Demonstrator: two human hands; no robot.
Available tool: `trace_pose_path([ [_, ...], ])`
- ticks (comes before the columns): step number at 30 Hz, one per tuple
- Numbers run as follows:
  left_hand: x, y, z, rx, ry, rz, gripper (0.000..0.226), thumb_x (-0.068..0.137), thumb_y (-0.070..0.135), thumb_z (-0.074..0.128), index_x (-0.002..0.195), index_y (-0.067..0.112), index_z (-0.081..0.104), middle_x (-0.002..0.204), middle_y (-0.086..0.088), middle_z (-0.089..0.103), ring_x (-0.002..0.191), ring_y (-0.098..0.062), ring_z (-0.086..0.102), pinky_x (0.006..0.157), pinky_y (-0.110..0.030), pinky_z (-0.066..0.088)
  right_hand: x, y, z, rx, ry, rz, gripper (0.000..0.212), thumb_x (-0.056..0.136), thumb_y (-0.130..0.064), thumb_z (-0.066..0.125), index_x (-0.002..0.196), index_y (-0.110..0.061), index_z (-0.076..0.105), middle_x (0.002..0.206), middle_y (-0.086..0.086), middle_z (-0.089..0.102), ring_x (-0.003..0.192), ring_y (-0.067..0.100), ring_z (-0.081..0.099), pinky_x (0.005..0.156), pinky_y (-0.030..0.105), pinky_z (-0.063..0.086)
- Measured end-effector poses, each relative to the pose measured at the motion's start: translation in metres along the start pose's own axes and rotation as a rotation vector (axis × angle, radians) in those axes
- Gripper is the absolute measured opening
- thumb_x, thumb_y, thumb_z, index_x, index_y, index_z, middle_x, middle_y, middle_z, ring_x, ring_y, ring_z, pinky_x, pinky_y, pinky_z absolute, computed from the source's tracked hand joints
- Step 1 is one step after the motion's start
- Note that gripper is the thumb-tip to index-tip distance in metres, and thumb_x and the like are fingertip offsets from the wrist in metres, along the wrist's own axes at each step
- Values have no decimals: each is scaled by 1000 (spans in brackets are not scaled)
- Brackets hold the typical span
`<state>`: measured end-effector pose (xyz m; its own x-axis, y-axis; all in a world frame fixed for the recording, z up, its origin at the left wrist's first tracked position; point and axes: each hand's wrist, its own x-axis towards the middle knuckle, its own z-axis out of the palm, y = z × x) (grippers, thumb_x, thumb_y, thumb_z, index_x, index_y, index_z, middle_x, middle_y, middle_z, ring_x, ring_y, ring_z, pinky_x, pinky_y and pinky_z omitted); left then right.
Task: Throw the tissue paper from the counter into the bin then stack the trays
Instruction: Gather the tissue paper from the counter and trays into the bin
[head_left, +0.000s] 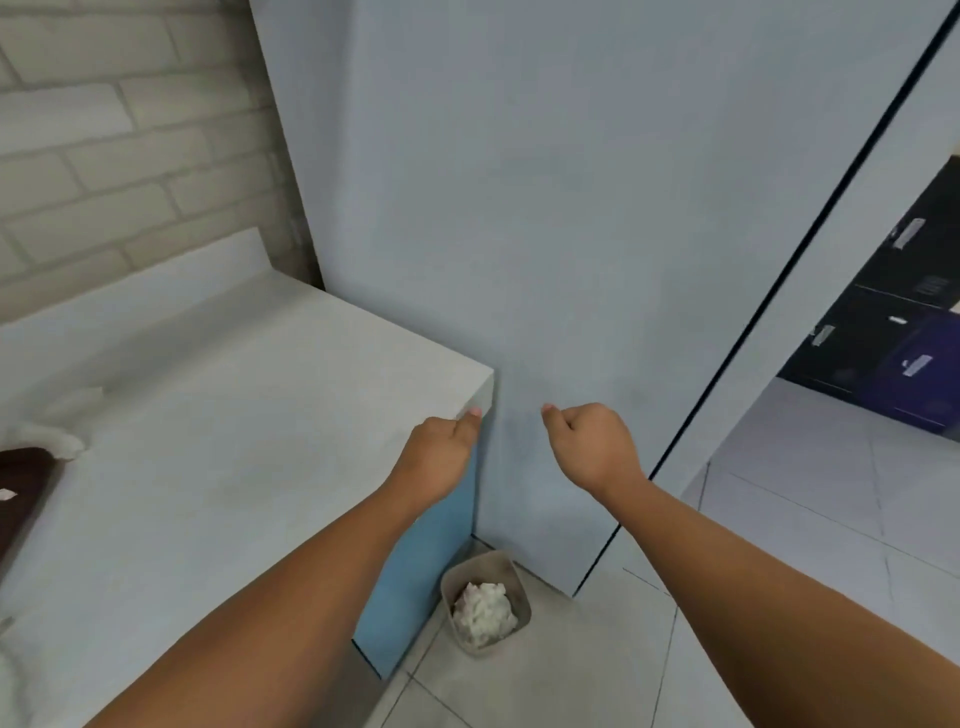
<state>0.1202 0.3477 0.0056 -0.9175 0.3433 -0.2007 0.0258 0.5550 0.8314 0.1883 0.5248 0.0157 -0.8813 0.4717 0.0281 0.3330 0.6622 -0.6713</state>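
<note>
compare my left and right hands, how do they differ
The left hand is at the counter's corner; the right hand is off it, in front of the grey panel. The left forearm crosses the counter; the right forearm crosses the floor tiles. Both hands have curled fingers and show nothing held.

Bin (522, 611) sat on floor (779, 571), tucked pretty snug between blue side of desk (234, 415) and tall grey panel (519, 208). Mouth was open from above, tissue (485, 613) inside. Floor to right was free.
</note>
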Motion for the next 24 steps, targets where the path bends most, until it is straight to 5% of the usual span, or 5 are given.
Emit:
trace_pose_path([
  [10, -4, -24, 106, 56, -67, -24, 59, 102, 41, 42, 50, 19, 27, 42, 9, 28, 34, -6, 26, 39, -20, 21, -3, 107, 3, 105, -91, 139, 60, 99, -35, 45, 46, -15, 27, 41, -2, 29, 40, 15, 30, 48, 28, 26],
  [15, 7, -72, 136, 104, -134, -125, 57, 102, 44, 40, 52, 19, 29, 46, 7, 30, 42, -10, 31, 48, -28, 25, -10, 150, 38, 40, -177, 226, 47, 95, -36, 51, 56, -14, 37, 52, 0, 42, 52, 18, 41, 55, 29, 32],
  [18, 21, -104, 154, 135, -149, -198, 60, 102, 47, 37, 50, 16, 35, 50, 2, 40, 50, -16, 40, 53, -31, 31, -12, 177, 60, 101, -272, 282, 21, 87, -27, 61, 85, -15, 44, 72, 2, 49, 60, 19, 45, 60, 32, 38],
  [24, 50, -177, 201, 61, -232, -337, 61, 102, 50, 31, 67, 11, 61, 79, -12, 66, 87, -30, 61, 82, -37, 44, -12, 232, 109, 121, -443, 434, 46, 86, -8, 63, 114, -17, 27, 107, 14, 50, 86, 30, 60, 56, 26, 42],
])
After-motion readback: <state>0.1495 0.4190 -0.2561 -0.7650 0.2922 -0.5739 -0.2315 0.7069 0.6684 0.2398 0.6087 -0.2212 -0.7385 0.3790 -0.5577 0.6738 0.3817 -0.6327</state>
